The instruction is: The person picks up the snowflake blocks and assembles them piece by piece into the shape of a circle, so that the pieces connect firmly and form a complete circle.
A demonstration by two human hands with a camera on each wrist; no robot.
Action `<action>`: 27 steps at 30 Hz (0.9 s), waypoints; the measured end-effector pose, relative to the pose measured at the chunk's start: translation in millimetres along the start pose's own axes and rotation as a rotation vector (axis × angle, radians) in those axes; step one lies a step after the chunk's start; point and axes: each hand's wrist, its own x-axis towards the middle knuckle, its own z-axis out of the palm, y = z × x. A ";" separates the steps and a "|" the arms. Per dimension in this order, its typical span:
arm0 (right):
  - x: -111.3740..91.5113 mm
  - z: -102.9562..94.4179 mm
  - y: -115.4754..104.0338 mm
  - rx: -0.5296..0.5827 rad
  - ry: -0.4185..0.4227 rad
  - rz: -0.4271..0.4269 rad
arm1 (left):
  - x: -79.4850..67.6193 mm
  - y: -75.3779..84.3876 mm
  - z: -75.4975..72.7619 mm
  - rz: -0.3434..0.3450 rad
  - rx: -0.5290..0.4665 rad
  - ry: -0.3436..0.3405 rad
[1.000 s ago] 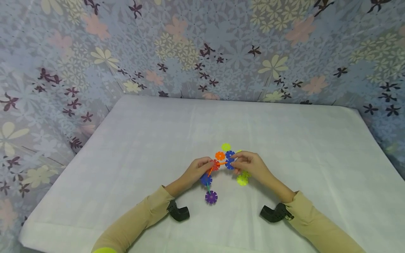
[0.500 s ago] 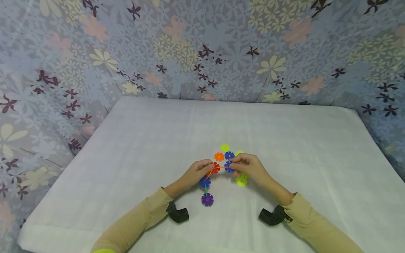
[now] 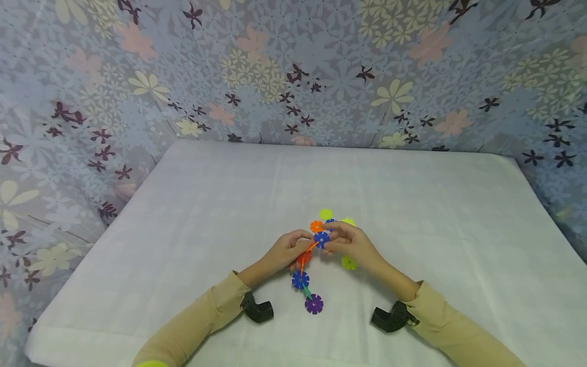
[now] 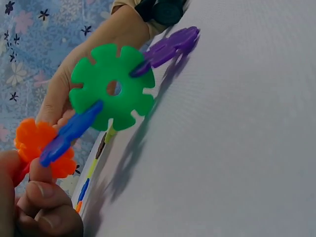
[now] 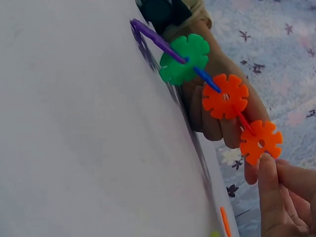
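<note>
A chain of notched plastic discs hangs between my two hands just above the table. From its lower end run a purple disc (image 3: 314,304), a green disc (image 4: 113,89), a blue disc (image 3: 300,280), an orange disc (image 5: 225,97), a red disc (image 3: 304,257), another orange disc (image 5: 261,143) and an upper blue disc (image 3: 322,239). My left hand (image 3: 291,247) pinches the red disc, which its fingers partly cover. On the other side, my right hand (image 3: 352,244) holds the upper blue disc between thumb and fingers; only its edge shows in the right wrist view.
Loose discs lie behind and beside my hands: a yellow one (image 3: 326,214), an orange one (image 3: 316,226), a blue one (image 3: 331,223) partly hidden, and more yellow ones (image 3: 349,262). A white cloth (image 3: 220,204) covers the table, whose far edge meets a flowered backdrop (image 3: 321,102).
The upper blue disc has moved left with my right hand, close to my left fingers. The chain's lower end has swung downward, and the purple disc sits nearer to me.
</note>
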 end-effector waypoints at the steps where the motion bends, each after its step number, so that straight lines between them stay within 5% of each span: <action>1: -0.3 1.6 -0.2 0.007 0.010 0.001 | -0.1 0.1 -0.4 0.001 0.006 -0.005; 4: -1.6 5.0 -2.1 -0.001 0.037 -0.020 | 0.0 -0.4 -1.0 0.009 0.026 -0.012; 8: -2.2 4.2 -7.6 -0.161 -0.003 -0.075 | -0.5 -0.8 -1.0 0.014 0.021 0.016; 11: -1.8 -2.4 -17.2 -0.440 -0.082 -0.109 | -0.5 -1.3 -0.4 0.014 -0.030 0.071; 16: -4.9 -18.3 -31.6 -0.851 -0.297 0.013 | 0.7 -2.6 0.8 0.011 -0.110 0.160; 20: -5.7 -24.3 -29.6 -0.894 -0.415 0.073 | 0.9 -2.5 0.5 0.011 -0.109 0.189; 27: -3.7 -24.2 -24.3 -0.883 -0.357 0.054 | 1.6 -4.5 -0.6 -0.004 -0.131 0.184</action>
